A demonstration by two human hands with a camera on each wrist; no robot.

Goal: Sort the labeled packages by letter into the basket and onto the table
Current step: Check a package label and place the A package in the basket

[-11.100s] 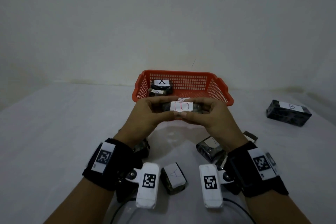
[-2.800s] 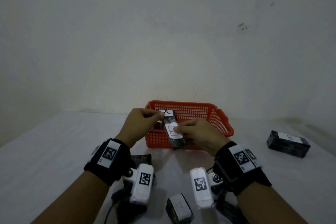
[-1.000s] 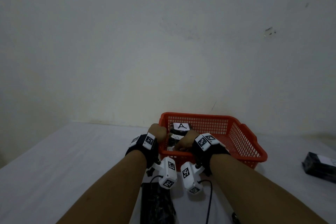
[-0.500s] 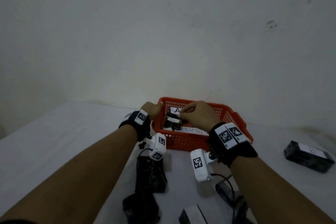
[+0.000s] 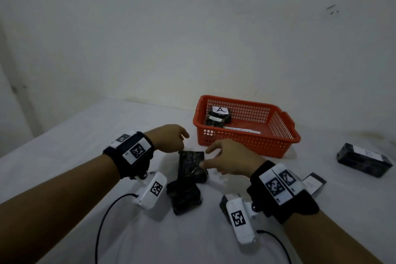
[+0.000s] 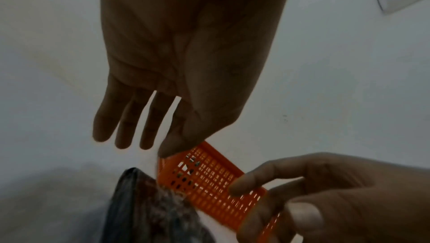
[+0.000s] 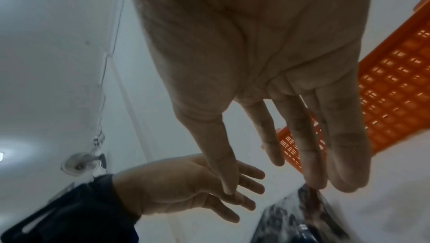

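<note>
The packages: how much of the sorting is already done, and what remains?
Done: packages lie in the orange basket, the top one marked A, and one package sits aside at the far right of the table. In hand: nothing; the left hand and right hand hover open over a dark package. Left: that one and others nearby.
</note>
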